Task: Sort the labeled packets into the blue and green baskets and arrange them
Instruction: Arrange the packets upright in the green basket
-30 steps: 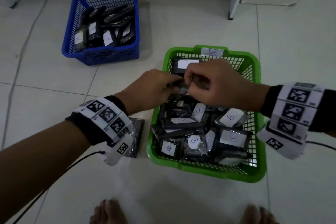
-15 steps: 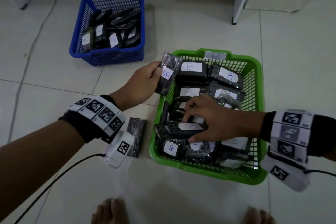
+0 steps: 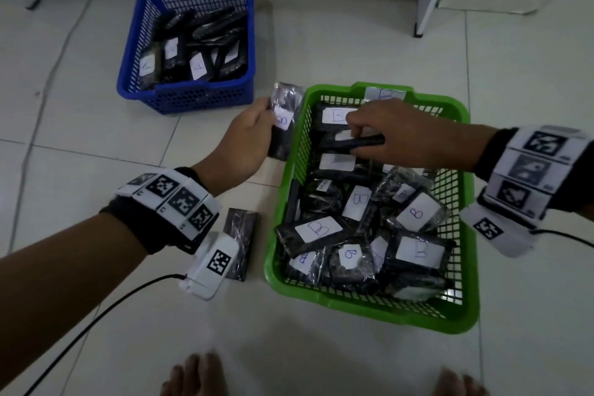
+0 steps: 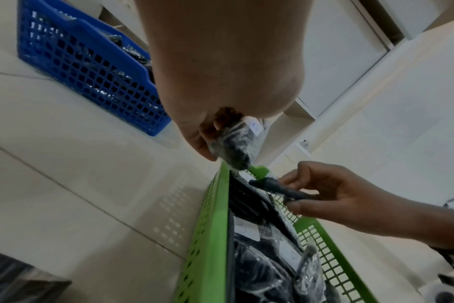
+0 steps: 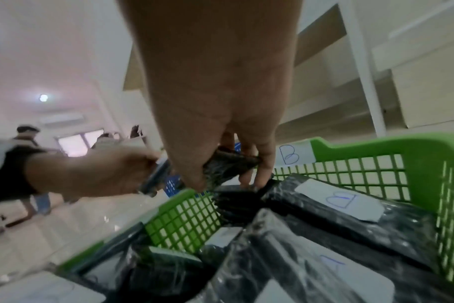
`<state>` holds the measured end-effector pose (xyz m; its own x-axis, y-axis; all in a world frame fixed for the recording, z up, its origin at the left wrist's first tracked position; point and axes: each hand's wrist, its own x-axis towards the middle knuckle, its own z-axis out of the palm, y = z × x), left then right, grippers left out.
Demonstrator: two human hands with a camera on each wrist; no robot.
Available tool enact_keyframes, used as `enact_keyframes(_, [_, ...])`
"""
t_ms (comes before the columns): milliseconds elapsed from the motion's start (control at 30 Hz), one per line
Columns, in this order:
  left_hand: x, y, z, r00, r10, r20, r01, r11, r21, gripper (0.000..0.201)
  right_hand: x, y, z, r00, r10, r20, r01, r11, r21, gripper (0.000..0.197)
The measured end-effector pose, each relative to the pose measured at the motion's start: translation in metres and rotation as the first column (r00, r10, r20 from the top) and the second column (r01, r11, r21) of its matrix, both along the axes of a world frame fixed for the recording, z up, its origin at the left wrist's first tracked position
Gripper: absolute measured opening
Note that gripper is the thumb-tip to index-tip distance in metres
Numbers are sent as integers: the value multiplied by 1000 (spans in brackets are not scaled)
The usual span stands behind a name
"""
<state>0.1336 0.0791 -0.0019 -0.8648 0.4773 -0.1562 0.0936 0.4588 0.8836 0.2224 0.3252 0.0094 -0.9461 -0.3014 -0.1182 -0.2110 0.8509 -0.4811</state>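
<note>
Sorting looked mostly done from my feed: blue basket (image 3: 189,42) held A packets, green basket (image 3: 369,296) a loose pile of B's. Left hand (image 3: 244,145) pinched a B packet (image 3: 284,120) just outside the green rim. Right hand (image 3: 405,138) pinched another packet (image 3: 350,142) edge-on, above the far row its fingers reached. One stray packet (image 3: 241,243) lay on the floor below the left wrist (label hidden). Arranging was left; the near pile crowded the free space.

The left hand (image 3: 244,141) holds a B-labeled packet (image 3: 284,120) at nine o'clock of the green basket (image 3: 467,270), while the right hand (image 3: 414,138) pinches a dark packet (image 3: 353,142) inside it.
</note>
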Motion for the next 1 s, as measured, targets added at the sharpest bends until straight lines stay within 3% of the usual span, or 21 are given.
enact_keyframes(67, [3,-1,4,980,-139,-141,123,986,-116,31,-1,2,-13,999,8,-43,-6,999,49,24])
enact_keyframes(133, [6,-2,7,882,-371,-291,298,917,-264,24,1,0,-23,998,-15,-56,17,999,41,33])
enact_keyframes(233, [20,0,14,763,-597,-247,490,784,-382,32,4,-7,-35,1000,12,-28,-9,996,93,39])
enact_keyframes(300, [29,3,14,607,-738,-296,530,653,-541,49,2,-12,-41,999,28,-22,-25,994,110,37])
enact_keyframes(367, [34,2,5,463,-813,-354,527,573,-627,51,-1,-17,-43,999,15,-36,-11,992,123,35])
enact_keyframes(467, [43,0,-7,373,-846,-381,574,533,-621,45,-6,-24,-47,999,3,-39,2,990,138,28])
enact_keyframes(633, [48,-5,-11,449,-815,-367,579,578,-575,46,-6,-26,-68,993,94,72,-105,979,176,23])
enact_keyframes(700, [49,-9,-8,583,-755,-301,582,647,-494,52,-4,-26,-64,993,103,63,-111,985,134,22])
enact_keyframes(767, [44,-12,-5,765,-616,-188,545,775,-321,58,-3,-23,-50,998,58,-4,-57,997,55,19])
enact_keyframes(800, [40,-13,-5,820,-541,-187,488,831,-268,56,0,-22,-43,999,45,-30,-44,999,19,17])
enact_keyframes(900, [24,-18,-4,878,-359,-318,279,922,-270,34,10,-27,-37,985,168,31,-166,985,-51,30])
enact_keyframes(1000, [16,-19,-5,898,-310,-312,203,921,-332,25,17,-36,-48,953,229,199,-215,972,-92,46])
